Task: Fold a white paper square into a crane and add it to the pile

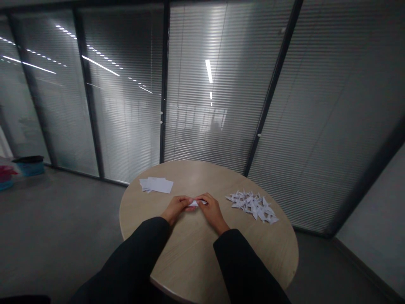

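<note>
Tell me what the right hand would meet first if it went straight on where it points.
Probably the left hand: the right hand points left at it, both pinching one small folded paper.

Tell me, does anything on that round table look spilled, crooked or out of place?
Nothing looks damaged or spilled. The folded paper shapes lie in a loose heap on the table, and the blank sheets are slightly fanned, not squared. The left hand and right hand pinch a small paper between them.
</note>
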`<state>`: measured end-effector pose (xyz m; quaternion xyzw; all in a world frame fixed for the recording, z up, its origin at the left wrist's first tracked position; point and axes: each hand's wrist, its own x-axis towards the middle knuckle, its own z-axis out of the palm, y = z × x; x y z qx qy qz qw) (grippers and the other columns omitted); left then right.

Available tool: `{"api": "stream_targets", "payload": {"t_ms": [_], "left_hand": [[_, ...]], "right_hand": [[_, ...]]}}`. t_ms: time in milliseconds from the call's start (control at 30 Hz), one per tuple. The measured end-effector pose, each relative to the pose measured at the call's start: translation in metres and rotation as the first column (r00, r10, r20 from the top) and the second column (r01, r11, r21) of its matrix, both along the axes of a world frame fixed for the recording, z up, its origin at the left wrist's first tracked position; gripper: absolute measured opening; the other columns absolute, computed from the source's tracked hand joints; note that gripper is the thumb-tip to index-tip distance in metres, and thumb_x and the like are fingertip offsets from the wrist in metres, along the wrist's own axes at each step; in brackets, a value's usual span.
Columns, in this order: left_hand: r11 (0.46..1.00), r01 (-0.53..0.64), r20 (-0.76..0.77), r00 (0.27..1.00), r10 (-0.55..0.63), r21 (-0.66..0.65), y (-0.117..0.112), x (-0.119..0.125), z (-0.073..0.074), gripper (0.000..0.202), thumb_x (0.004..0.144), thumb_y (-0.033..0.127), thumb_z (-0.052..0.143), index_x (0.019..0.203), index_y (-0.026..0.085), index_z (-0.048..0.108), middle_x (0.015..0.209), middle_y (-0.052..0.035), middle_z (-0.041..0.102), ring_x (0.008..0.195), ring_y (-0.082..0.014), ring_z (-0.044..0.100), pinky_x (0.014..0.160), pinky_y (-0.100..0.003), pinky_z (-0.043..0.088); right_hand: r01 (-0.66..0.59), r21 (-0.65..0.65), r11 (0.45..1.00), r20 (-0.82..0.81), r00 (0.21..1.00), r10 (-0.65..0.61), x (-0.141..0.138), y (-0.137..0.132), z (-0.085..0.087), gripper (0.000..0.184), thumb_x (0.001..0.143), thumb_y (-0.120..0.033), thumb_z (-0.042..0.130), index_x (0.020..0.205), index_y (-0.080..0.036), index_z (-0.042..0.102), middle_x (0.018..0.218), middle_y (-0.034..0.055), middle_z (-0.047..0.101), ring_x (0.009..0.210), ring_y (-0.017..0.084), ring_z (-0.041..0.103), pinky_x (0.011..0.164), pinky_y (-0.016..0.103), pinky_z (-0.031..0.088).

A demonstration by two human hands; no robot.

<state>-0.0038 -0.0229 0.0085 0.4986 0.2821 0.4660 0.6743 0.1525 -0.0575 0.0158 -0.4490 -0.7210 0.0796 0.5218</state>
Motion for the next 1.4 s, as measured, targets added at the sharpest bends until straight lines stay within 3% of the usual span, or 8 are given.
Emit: {"api": "stream_targets", "payload": {"t_ms": [367, 533, 800, 1000, 1400], "left_hand": [[1.0, -0.01, 0.014, 1.0, 0.009, 0.018, -0.002, -0.002, 0.002, 0.038, 0.05, 0.034, 0.084, 0.073, 0.007, 0.069, 0.073, -0.0085, 0.069, 0.069, -0.0149, 0.064, 0.077, -0.028, 0.05], [0.997, -0.051, 0.004, 0.999, 0.051, 0.055, 0.0, -0.001, 0.002, 0.043, 0.048, 0.036, 0.084, 0.075, 0.007, 0.069, 0.074, -0.0084, 0.069, 0.068, -0.0151, 0.063, 0.076, -0.03, 0.05], [0.981, -0.075, -0.061, 0.994, 0.087, 0.181, 0.01, 0.001, -0.007, 0.043, 0.047, 0.041, 0.082, 0.074, 0.009, 0.07, 0.071, -0.007, 0.068, 0.064, -0.0159, 0.062, 0.069, -0.031, 0.051], [0.96, -0.113, -0.11, 0.983, 0.145, 0.255, 0.012, -0.001, -0.008, 0.04, 0.051, 0.041, 0.079, 0.075, 0.01, 0.07, 0.069, -0.0069, 0.068, 0.063, -0.017, 0.062, 0.066, -0.03, 0.049], [0.915, -0.147, -0.167, 0.96, 0.223, 0.375, 0.005, -0.003, 0.001, 0.031, 0.06, 0.037, 0.072, 0.076, 0.011, 0.071, 0.073, -0.0085, 0.07, 0.065, -0.0182, 0.062, 0.065, -0.029, 0.048]], "right_hand": [[0.0, -0.006, 1.0, -0.008, 1.0, 0.0, -0.001, 0.001, 0.0, 0.017, 0.078, -0.014, 0.053, 0.08, -0.019, 0.068, 0.082, 0.0051, 0.063, 0.08, 0.017, 0.06, 0.072, 0.029, 0.048], [-0.008, -0.052, 0.999, -0.071, 0.997, 0.004, -0.002, 0.001, 0.0, 0.013, 0.079, -0.022, 0.055, 0.079, -0.02, 0.068, 0.083, 0.0048, 0.063, 0.079, 0.017, 0.06, 0.068, 0.027, 0.049], [-0.003, -0.165, 0.986, -0.169, 0.985, -0.025, 0.001, 0.009, -0.009, 0.021, 0.074, -0.032, 0.061, 0.089, -0.018, 0.066, 0.089, 0.006, 0.068, 0.084, 0.019, 0.063, 0.078, 0.031, 0.048], [0.015, -0.155, 0.988, -0.087, 0.996, -0.029, 0.004, 0.009, -0.008, 0.019, 0.076, -0.034, 0.06, 0.083, -0.018, 0.068, 0.085, 0.0059, 0.069, 0.082, 0.02, 0.063, 0.077, 0.032, 0.047], [0.017, -0.134, 0.991, -0.153, 0.987, -0.038, 0.001, 0.007, -0.004, 0.021, 0.075, -0.036, 0.061, 0.081, -0.017, 0.068, 0.083, 0.0068, 0.068, 0.079, 0.02, 0.063, 0.074, 0.031, 0.047]]}}
